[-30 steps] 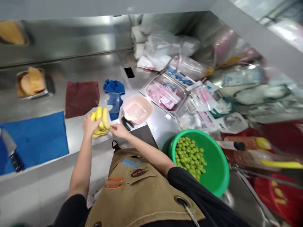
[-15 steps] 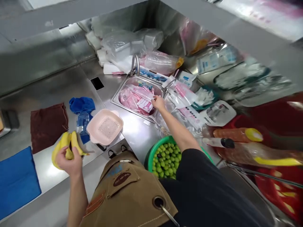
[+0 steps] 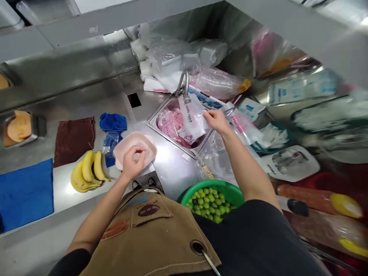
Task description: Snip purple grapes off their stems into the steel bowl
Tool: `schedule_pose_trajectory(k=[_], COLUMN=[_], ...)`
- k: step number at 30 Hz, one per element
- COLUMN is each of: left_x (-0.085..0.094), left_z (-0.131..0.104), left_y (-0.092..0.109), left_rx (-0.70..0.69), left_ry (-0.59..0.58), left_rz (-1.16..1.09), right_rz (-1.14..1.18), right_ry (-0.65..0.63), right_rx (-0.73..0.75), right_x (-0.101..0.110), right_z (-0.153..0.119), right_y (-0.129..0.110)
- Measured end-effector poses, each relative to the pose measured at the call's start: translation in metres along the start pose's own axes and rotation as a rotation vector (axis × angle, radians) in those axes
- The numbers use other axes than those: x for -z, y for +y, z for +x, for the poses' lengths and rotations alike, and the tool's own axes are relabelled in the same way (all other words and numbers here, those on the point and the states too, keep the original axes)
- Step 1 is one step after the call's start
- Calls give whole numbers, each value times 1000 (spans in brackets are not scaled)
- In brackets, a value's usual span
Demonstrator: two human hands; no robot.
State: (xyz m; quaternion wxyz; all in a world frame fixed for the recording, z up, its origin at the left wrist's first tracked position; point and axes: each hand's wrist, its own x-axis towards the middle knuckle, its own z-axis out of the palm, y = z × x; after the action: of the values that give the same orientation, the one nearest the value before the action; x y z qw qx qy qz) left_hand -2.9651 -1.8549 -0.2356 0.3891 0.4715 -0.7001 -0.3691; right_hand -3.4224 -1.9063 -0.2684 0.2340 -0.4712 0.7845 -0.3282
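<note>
While the right hand's grip (image 3: 217, 119) pinches a printed translucent plastic bag (image 3: 193, 115) by its edge over the rectangular steel sink (image 3: 164, 133), centre frame | left hand's grip (image 3: 133, 161): curled above pale-pink perforated plastic basket (image 3: 121, 148), left of centre; clenched or not, cannot tell | risk: edge-only pinch could let bag slip sinkward.

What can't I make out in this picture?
All in the head view:
Part of the pink basket: behind the left hand.
Whether that hand holds anything: its curled shape hides this.
Wording on the printed bag in the right hand: too small.
Near side of the green tub: behind dark clothing.
Left end of the flat blue cloth: cut off by the picture's edge.
</note>
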Motion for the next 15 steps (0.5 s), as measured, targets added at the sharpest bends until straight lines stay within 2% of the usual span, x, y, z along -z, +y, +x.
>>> schedule_pose_trajectory(k=[3,5,7,10,12,15], left_x=[-57,-95,-126,-151,-154,-149], left_z=[19,34,48,57,60,66], left_y=[8,18,30,40,41,36], left_rx=[326,603,740,770,722,570], left_ry=[-289,-465,-564,-566,-569,-593], left_rz=[-392,-670,-918,-1102,-1121,-978], right_rz=[156,267,355,408,428,440], right_ry=[27,49,66,90,96,79], right_rx=[54,49,25,-4,-26,-60], right_x=[28,31,24,8,1,-1], right_z=[-44,-78,-112,-152,-169,-182], right_y=[-27,-42,-51,-54,-53,-50])
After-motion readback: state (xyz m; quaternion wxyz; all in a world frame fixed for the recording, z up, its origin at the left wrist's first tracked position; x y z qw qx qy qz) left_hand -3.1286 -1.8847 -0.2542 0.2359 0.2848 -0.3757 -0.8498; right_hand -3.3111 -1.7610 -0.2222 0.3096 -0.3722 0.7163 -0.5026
